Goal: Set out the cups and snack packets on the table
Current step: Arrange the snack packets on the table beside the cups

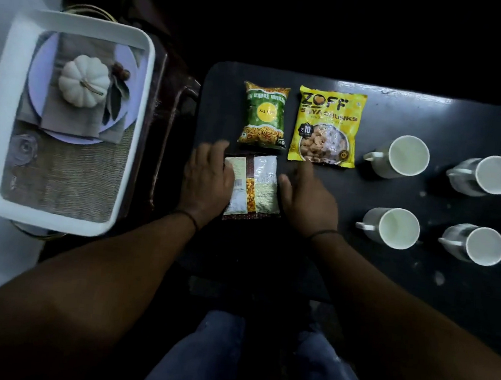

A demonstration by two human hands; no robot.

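Observation:
A brown and white snack packet (255, 187) lies flat on the black table (387, 279), back side up. My left hand (208, 182) lies on its left edge, fingers over the wrapper. My right hand (309, 198) is spread beside its right edge, the thumb touching the packet and a finger reaching toward the yellow soya chunks packet (327, 126). A green snack packet (264, 114) lies left of the yellow one. Several white cups stand upright at the right, among them a far cup (407, 156) and a near cup (398, 228).
A white tray (57, 217) with a printed pumpkin picture on its floor rests on a stand left of the table, with a dark gap between them. My knees in blue jeans (226, 365) are below the table's near edge.

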